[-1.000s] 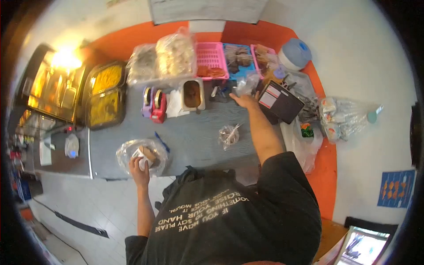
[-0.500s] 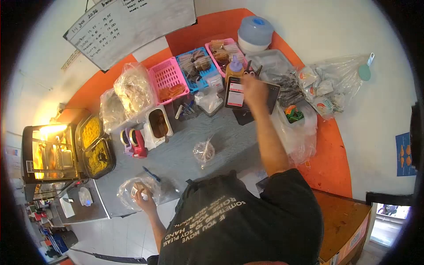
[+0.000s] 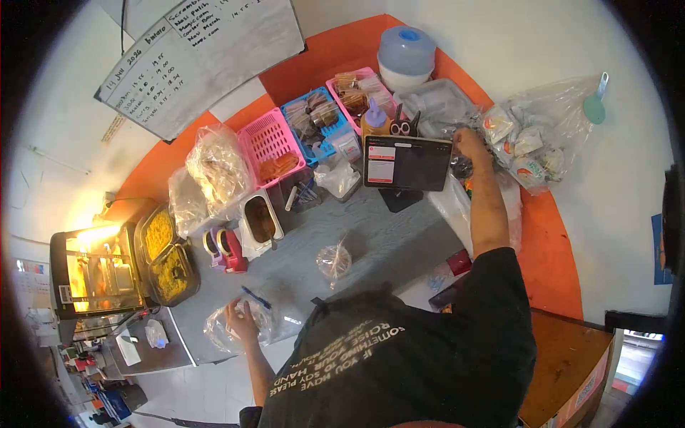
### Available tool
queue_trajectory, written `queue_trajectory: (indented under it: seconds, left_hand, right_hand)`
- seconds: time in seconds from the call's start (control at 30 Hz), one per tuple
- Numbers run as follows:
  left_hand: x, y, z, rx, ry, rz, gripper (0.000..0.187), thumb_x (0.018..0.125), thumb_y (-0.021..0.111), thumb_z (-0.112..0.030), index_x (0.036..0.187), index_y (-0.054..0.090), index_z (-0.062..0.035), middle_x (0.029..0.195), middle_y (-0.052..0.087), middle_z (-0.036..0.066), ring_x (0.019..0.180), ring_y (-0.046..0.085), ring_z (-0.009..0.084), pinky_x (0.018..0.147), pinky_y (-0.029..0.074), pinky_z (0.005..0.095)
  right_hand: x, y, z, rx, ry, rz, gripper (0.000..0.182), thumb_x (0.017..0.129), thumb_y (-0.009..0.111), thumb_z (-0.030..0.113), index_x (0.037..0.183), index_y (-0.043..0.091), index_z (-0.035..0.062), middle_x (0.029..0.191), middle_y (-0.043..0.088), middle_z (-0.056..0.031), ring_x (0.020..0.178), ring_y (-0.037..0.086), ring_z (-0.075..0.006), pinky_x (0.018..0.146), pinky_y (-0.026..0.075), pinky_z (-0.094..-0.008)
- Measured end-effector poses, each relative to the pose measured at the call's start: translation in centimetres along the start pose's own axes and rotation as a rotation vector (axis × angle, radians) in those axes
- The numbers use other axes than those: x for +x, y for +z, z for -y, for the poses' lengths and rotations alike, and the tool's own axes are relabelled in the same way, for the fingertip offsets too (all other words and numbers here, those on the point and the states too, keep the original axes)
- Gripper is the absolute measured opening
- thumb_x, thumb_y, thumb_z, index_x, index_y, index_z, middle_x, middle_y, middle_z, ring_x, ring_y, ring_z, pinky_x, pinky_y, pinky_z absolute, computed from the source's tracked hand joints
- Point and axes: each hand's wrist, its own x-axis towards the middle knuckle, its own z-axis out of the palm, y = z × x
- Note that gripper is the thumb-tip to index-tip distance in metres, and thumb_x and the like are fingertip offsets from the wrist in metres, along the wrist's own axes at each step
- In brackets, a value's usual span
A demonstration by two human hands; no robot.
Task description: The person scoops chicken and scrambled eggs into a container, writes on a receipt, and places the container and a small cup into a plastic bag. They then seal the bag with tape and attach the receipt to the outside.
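Observation:
My left hand (image 3: 242, 321) is at the front left of the grey counter, with its fingers bent over a clear plastic bag (image 3: 218, 331). Whatever lies under the fingers is mostly hidden. A blue pen (image 3: 256, 297) lies just beyond that bag. My right hand (image 3: 469, 144) is stretched out past the right edge of a tablet (image 3: 407, 163), its fingers curled down among dark plastic-wrapped items (image 3: 462, 167). I cannot make out what its fingertips hold. A small tied clear plastic bag (image 3: 334, 262) sits mid-counter, apart from both hands.
Along the back stand pink (image 3: 267, 145) and blue baskets (image 3: 311, 123) and a squeeze bottle (image 3: 375, 118). Further left are a metal sauce container (image 3: 260, 220), tape dispensers (image 3: 230, 251), trays of yellow food (image 3: 171, 278) and a lit warmer (image 3: 100, 271). A bag of white packets (image 3: 528, 143) hangs right.
My right hand has moved right, from over the tablet's screen to the dark wrapped items beside it. My left hand stays at the plastic bag; the labelled brown packet there is now largely covered.

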Motion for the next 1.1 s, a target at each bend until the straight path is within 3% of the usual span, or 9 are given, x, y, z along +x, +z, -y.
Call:
queue_trajectory:
  seconds: [0.17, 0.23, 0.37, 0.43, 0.57, 0.63, 0.77, 0.83, 1.1]
  left_hand:
    - [-0.7, -0.4, 0.4, -0.017, -0.048, 0.024, 0.022, 0.083, 0.069, -0.012, 0.102, 0.065, -0.0022, 0.100, 0.063, 0.015, 0.095, 0.061, 0.0301, 0.076, 0.051, 0.0369]
    - [-1.0, -0.6, 0.5, -0.033, -0.084, 0.030, 0.020, 0.084, 0.069, -0.012, 0.101, 0.065, -0.0024, 0.101, 0.064, 0.015, 0.095, 0.061, 0.0296, 0.073, 0.052, 0.0365]
    - [-1.4, -0.4, 1.9, -0.014, -0.059, 0.011, 0.019, 0.084, 0.069, -0.014, 0.100, 0.067, -0.0030, 0.100, 0.064, 0.014, 0.092, 0.061, 0.0282, 0.066, 0.054, 0.0356]
    - [-1.5, -0.6, 2.2, -0.022, -0.062, 0.001, 0.019, 0.084, 0.070, -0.015, 0.099, 0.067, -0.0033, 0.100, 0.064, 0.014, 0.092, 0.061, 0.0280, 0.065, 0.054, 0.0355]
    - [-2.1, -0.8, 2.8, 0.000, -0.081, -0.021, 0.018, 0.084, 0.070, -0.016, 0.098, 0.067, -0.0040, 0.101, 0.064, 0.013, 0.092, 0.061, 0.0267, 0.063, 0.053, 0.0346]
    - [-2.5, -1.0, 3.1, 0.007, -0.097, -0.020, 0.018, 0.085, 0.070, -0.016, 0.098, 0.067, -0.0043, 0.102, 0.064, 0.012, 0.093, 0.061, 0.0263, 0.064, 0.052, 0.0341]
    - [-2.8, -1.0, 3.4, -0.042, -0.108, -0.010, 0.018, 0.085, 0.069, -0.017, 0.098, 0.066, -0.0046, 0.104, 0.064, 0.011, 0.095, 0.060, 0.0251, 0.066, 0.051, 0.0330]
    - [-2.7, -1.0, 3.2, -0.030, -0.105, -0.008, 0.019, 0.085, 0.069, -0.018, 0.098, 0.066, -0.0046, 0.104, 0.064, 0.011, 0.096, 0.060, 0.0249, 0.066, 0.051, 0.0325]
    - [-3.3, -1.9, 4.0, -0.061, -0.076, -0.060, 0.025, 0.087, 0.069, -0.021, 0.102, 0.065, -0.0022, 0.107, 0.062, 0.015, 0.099, 0.058, 0.0296, 0.081, 0.049, 0.0398]
  right_hand:
    - [1.3, 0.1, 0.3, 0.104, -0.165, -0.452, 0.031, 0.075, 0.066, 0.002, 0.106, 0.063, 0.0076, 0.085, 0.066, -0.0166, 0.083, 0.065, -0.0340, 0.076, 0.050, -0.0424]
    - [1.8, 0.2, 1.8, 0.654, -0.132, -0.648, 0.039, 0.076, 0.067, 0.005, 0.114, 0.059, 0.0061, 0.085, 0.064, -0.0188, 0.082, 0.064, -0.0343, 0.074, 0.049, -0.0434]
    - [2.5, -0.7, 3.0, 0.323, -0.087, -0.647, 0.039, 0.076, 0.070, 0.009, 0.112, 0.058, 0.0031, 0.086, 0.064, -0.0216, 0.081, 0.064, -0.0356, 0.074, 0.049, -0.0439]
    - [3.2, -0.7, 2.9, 0.182, -0.077, -0.446, 0.050, 0.079, 0.073, 0.015, 0.123, 0.055, -0.0002, 0.085, 0.065, -0.0187, 0.081, 0.065, -0.0307, 0.074, 0.050, -0.0401]
    - [5.2, 0.2, 3.2, 0.185, -0.140, -0.614, 0.052, 0.078, 0.076, 0.021, 0.121, 0.057, -0.0014, 0.088, 0.066, -0.0204, 0.085, 0.066, -0.0321, 0.078, 0.050, -0.0407]
    - [6.1, 0.3, 4.5, 0.618, -0.033, -0.659, 0.046, 0.077, 0.077, 0.030, 0.108, 0.061, -0.0010, 0.101, 0.066, -0.0242, 0.094, 0.065, -0.0423, 0.080, 0.049, -0.0480]
    - [2.2, -1.7, 11.0, 0.377, -0.255, -0.713, 0.056, 0.076, 0.078, 0.043, 0.105, 0.062, -0.0018, 0.108, 0.065, -0.0251, 0.103, 0.063, -0.0419, 0.085, 0.049, -0.0479]
    - [2.2, -1.8, 12.2, -0.031, 0.137, -0.208, 0.070, 0.071, 0.079, 0.052, 0.110, 0.061, -0.0025, 0.112, 0.065, -0.0254, 0.108, 0.062, -0.0398, 0.088, 0.049, -0.0476]
    - [5.1, 2.9, 11.8, 0.239, 0.200, -0.493, 0.053, 0.080, 0.069, 0.041, 0.104, 0.064, -0.0065, 0.099, 0.065, -0.0323, 0.097, 0.063, -0.0465, 0.083, 0.049, -0.0511]
